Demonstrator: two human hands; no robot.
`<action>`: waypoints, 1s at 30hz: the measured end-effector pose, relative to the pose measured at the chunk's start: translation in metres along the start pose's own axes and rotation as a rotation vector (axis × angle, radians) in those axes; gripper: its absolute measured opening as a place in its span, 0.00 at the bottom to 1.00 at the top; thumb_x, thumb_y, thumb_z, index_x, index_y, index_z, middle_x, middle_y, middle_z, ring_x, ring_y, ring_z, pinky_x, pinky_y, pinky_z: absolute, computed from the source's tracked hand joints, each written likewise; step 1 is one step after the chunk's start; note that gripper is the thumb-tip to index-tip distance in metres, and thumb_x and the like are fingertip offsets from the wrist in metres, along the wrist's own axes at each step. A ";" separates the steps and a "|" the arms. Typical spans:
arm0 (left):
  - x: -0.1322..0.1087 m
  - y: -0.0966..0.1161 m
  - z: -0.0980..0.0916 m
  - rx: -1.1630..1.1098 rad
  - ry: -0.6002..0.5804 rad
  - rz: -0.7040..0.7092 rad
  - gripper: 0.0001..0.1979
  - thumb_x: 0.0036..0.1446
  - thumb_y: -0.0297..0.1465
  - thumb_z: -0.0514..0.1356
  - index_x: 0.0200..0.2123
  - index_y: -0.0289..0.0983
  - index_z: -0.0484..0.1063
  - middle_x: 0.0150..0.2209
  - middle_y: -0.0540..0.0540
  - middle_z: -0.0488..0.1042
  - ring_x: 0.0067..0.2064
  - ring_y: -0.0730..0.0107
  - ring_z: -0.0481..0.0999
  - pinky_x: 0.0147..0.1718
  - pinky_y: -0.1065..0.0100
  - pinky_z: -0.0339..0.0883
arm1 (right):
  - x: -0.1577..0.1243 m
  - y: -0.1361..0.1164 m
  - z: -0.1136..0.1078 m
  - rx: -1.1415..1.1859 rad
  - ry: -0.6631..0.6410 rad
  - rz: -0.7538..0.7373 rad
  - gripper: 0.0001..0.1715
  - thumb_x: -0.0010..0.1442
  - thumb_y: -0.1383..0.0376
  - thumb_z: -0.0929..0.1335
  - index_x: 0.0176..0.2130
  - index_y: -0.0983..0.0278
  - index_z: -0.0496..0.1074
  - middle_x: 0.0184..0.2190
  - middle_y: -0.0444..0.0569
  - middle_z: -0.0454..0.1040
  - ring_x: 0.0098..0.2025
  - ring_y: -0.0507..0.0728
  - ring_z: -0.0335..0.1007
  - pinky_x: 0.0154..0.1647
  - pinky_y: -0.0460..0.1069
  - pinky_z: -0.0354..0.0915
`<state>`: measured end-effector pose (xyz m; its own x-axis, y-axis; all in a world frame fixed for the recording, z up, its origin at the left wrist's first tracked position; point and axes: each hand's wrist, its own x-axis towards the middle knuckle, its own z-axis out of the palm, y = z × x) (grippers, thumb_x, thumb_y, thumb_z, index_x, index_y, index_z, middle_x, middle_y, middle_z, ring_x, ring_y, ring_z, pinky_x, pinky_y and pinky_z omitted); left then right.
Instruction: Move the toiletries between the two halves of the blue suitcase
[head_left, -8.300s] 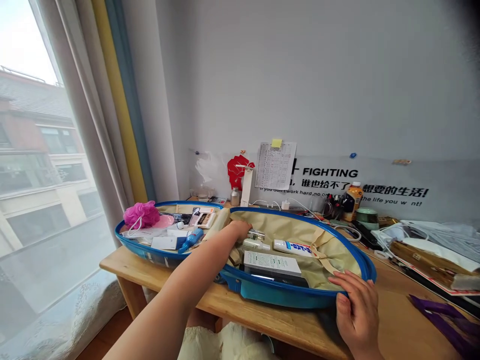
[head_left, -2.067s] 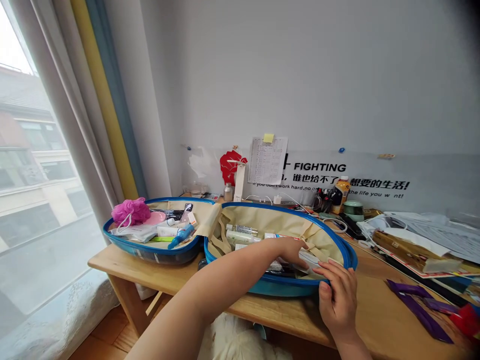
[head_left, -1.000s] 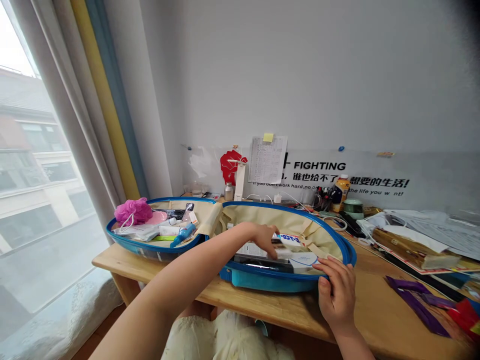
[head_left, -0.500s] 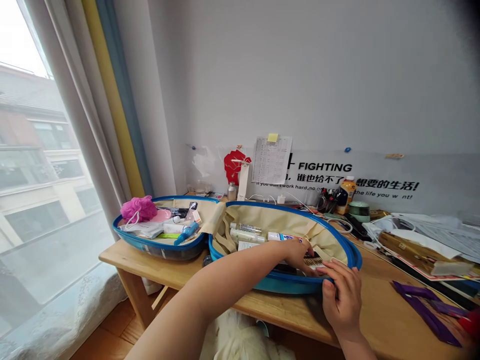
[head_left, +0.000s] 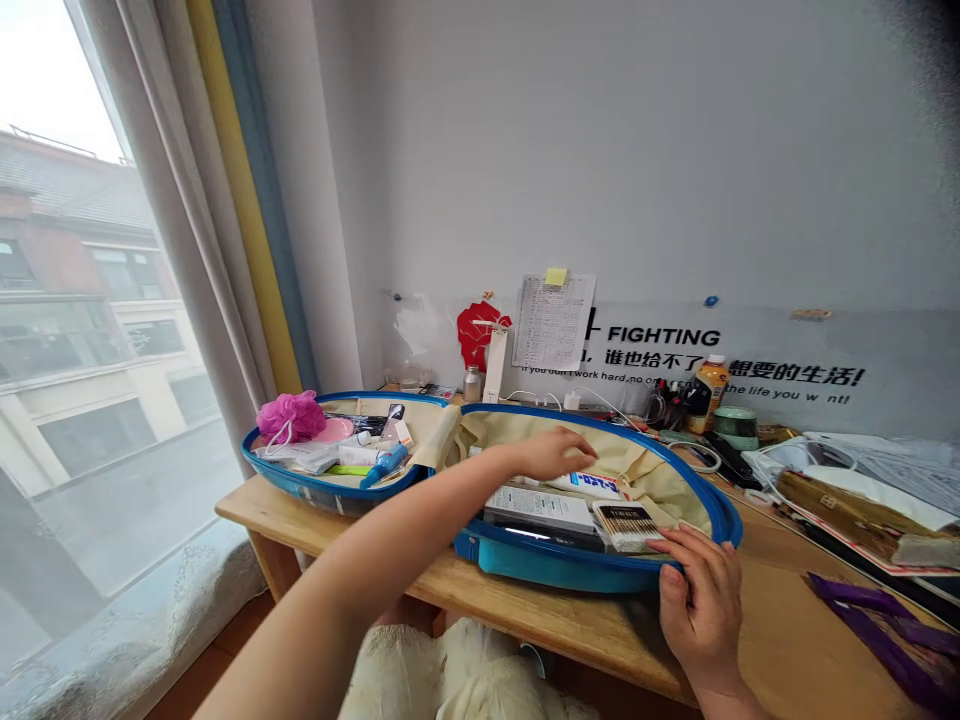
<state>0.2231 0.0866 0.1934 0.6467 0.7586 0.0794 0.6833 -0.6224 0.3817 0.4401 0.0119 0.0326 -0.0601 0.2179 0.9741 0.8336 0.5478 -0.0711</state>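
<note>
My left hand (head_left: 555,453) hovers over the right half of an open blue suitcase (head_left: 570,570), its fingers stretched out and holding nothing visible. Beneath it lies a toothpaste tube (head_left: 592,485), with blue and red print. A clear pack of cotton swabs (head_left: 628,524) rests against the near right side, beside a grey-and-white printed box (head_left: 540,508). At the near right rim is my right hand (head_left: 701,595), fingers extended over the edge. Its fingertips reach the corner of the swab pack, and the thumb stays outside the rim.
The suitcase's left half holds a pink bath puff (head_left: 291,416), a blue bottle (head_left: 385,466) and other toiletries. Right of the case, the wooden table (head_left: 780,620) carries purple packaging (head_left: 877,620), papers and a brown pouch (head_left: 840,505). An orange-labelled bottle (head_left: 706,393) stands by the wall.
My left hand has lifted away from the swab pack and moved left and up. The pack and printed box now show. My right hand stays at the rim; the view has shifted slightly.
</note>
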 end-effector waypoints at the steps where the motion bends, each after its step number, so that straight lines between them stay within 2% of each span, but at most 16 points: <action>1: -0.012 -0.013 -0.013 0.008 0.043 -0.050 0.16 0.67 0.35 0.50 0.53 0.42 0.72 0.58 0.50 0.72 0.63 0.73 0.64 0.62 0.74 0.53 | 0.000 0.000 0.000 0.000 -0.003 -0.002 0.15 0.67 0.62 0.59 0.40 0.60 0.73 0.40 0.52 0.76 0.51 0.61 0.70 0.62 0.61 0.54; 4: -0.054 -0.063 -0.046 0.056 0.168 -0.276 0.19 0.67 0.33 0.48 0.55 0.41 0.71 0.59 0.46 0.70 0.62 0.66 0.66 0.62 0.68 0.57 | 0.001 0.000 -0.001 -0.011 -0.014 -0.011 0.14 0.67 0.62 0.59 0.40 0.59 0.73 0.39 0.51 0.76 0.51 0.61 0.71 0.62 0.61 0.54; 6: -0.084 -0.097 -0.063 0.100 0.211 -0.463 0.20 0.66 0.34 0.45 0.54 0.38 0.70 0.56 0.41 0.73 0.58 0.60 0.70 0.57 0.62 0.64 | 0.001 0.001 0.000 -0.016 -0.016 -0.011 0.15 0.67 0.62 0.59 0.40 0.59 0.73 0.39 0.51 0.76 0.50 0.61 0.71 0.61 0.61 0.55; 9: -0.124 -0.139 -0.074 0.144 0.162 -0.716 0.23 0.64 0.43 0.47 0.45 0.34 0.74 0.41 0.37 0.78 0.45 0.53 0.77 0.44 0.58 0.71 | 0.000 0.001 0.001 -0.009 -0.004 -0.005 0.14 0.66 0.61 0.59 0.40 0.59 0.73 0.39 0.51 0.77 0.49 0.62 0.72 0.62 0.61 0.55; 12: -0.152 -0.162 -0.071 0.136 0.028 -0.873 0.28 0.57 0.54 0.52 0.31 0.35 0.74 0.26 0.40 0.74 0.32 0.56 0.76 0.32 0.61 0.71 | -0.001 0.001 0.001 -0.010 0.003 -0.003 0.14 0.66 0.62 0.59 0.39 0.60 0.73 0.39 0.51 0.76 0.49 0.62 0.72 0.61 0.61 0.55; 16: -0.162 -0.172 -0.057 0.100 -0.106 -0.942 0.34 0.45 0.64 0.56 0.25 0.36 0.72 0.21 0.42 0.72 0.27 0.59 0.74 0.28 0.63 0.70 | -0.001 0.001 0.001 -0.010 0.002 -0.009 0.14 0.66 0.62 0.59 0.40 0.60 0.73 0.39 0.51 0.76 0.50 0.61 0.71 0.61 0.61 0.55; 20: -0.158 -0.172 -0.049 0.101 -0.137 -0.939 0.34 0.41 0.65 0.58 0.26 0.36 0.73 0.21 0.42 0.73 0.29 0.58 0.74 0.29 0.62 0.71 | 0.000 0.001 0.001 0.000 -0.002 -0.001 0.15 0.67 0.61 0.59 0.40 0.59 0.73 0.39 0.51 0.76 0.51 0.61 0.70 0.61 0.61 0.55; 23: -0.156 -0.171 -0.050 0.119 -0.108 -0.931 0.31 0.45 0.61 0.59 0.28 0.36 0.73 0.24 0.41 0.74 0.29 0.58 0.75 0.28 0.62 0.70 | -0.001 0.001 0.001 -0.003 -0.005 0.019 0.15 0.67 0.60 0.59 0.40 0.59 0.73 0.39 0.52 0.77 0.50 0.62 0.71 0.61 0.62 0.55; 26: -0.154 -0.167 -0.061 0.173 -0.052 -0.925 0.27 0.52 0.56 0.56 0.31 0.35 0.73 0.30 0.38 0.77 0.31 0.55 0.76 0.28 0.62 0.70 | -0.002 0.000 0.000 -0.004 -0.012 0.029 0.15 0.66 0.60 0.59 0.40 0.59 0.73 0.39 0.52 0.77 0.50 0.62 0.72 0.61 0.62 0.55; 30: -0.134 -0.150 -0.080 0.278 0.067 -0.823 0.26 0.59 0.51 0.51 0.43 0.35 0.73 0.41 0.36 0.79 0.42 0.52 0.77 0.37 0.63 0.69 | -0.002 0.000 0.000 -0.006 -0.016 0.039 0.14 0.67 0.60 0.59 0.39 0.59 0.73 0.39 0.51 0.77 0.50 0.62 0.71 0.62 0.62 0.55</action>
<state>0.0069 0.0935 0.1994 -0.1044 0.9924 -0.0653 0.9884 0.1108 0.1042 0.4397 0.0114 0.0302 -0.0358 0.2516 0.9672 0.8387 0.5338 -0.1078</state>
